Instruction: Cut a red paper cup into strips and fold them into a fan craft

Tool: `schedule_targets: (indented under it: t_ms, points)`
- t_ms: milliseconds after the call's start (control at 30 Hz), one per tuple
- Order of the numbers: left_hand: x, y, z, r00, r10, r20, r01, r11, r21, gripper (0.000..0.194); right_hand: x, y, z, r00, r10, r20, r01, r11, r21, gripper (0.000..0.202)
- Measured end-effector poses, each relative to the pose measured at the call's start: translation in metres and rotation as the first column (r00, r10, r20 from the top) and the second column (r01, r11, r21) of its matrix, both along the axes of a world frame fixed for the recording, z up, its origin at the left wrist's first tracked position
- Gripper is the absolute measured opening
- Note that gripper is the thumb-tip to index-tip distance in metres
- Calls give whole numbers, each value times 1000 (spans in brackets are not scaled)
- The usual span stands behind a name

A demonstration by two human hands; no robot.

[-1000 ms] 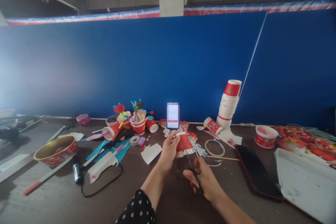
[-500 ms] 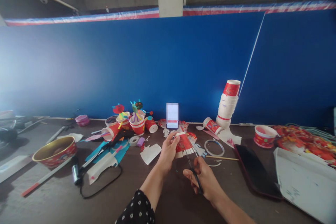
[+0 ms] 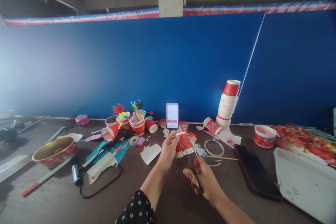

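Pinched in my left hand (image 3: 169,148) is a red paper cup (image 3: 183,142), its edge nearest me slit into white-tipped strips. My right hand (image 3: 202,176) grips black-handled scissors (image 3: 193,172), with the fingers round the handles. The scissor blades point up and away from me and lie against the slit side of the cup. Just beyond the cup a phone (image 3: 172,116) stands upright, its screen lit and blurred. A white ring of tape or wire (image 3: 214,148) and a thin wooden stick (image 3: 223,158) lie to the right of the cup.
Decorated paper cups (image 3: 137,126) and a tape roll (image 3: 134,141) stand at left, near a hot-glue gun (image 3: 76,172) and a gold-rimmed bowl (image 3: 54,151). At right are a tall cup stack (image 3: 228,103), a dark tablet (image 3: 257,171) and a white tray (image 3: 304,185). A blue partition (image 3: 168,59) closes the back.
The scissor blades have shifted slightly at the slit edge of the cup. Both hands and the cup stay almost in the same place.
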State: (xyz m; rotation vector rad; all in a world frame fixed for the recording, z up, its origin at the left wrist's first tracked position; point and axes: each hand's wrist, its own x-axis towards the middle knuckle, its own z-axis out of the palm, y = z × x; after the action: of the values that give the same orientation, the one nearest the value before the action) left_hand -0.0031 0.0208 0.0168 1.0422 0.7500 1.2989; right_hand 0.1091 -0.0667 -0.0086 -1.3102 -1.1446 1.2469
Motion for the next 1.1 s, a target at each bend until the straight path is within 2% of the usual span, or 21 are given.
schedule_targets:
  t_ms: [500, 733, 1100]
  points:
    - [0, 1, 0, 1000, 8, 2, -8, 1000, -6, 52, 2, -4, 1, 997, 41, 71, -45, 997, 59, 54]
    - [-1, -1, 5, 999, 41, -22, -41, 999, -6, 51, 1, -3, 3, 998, 13, 65, -16, 998, 60, 56]
    - [9, -12, 3, 996, -66, -58, 67, 998, 7, 44, 6, 1, 2, 999, -26, 26, 24, 998, 58, 58]
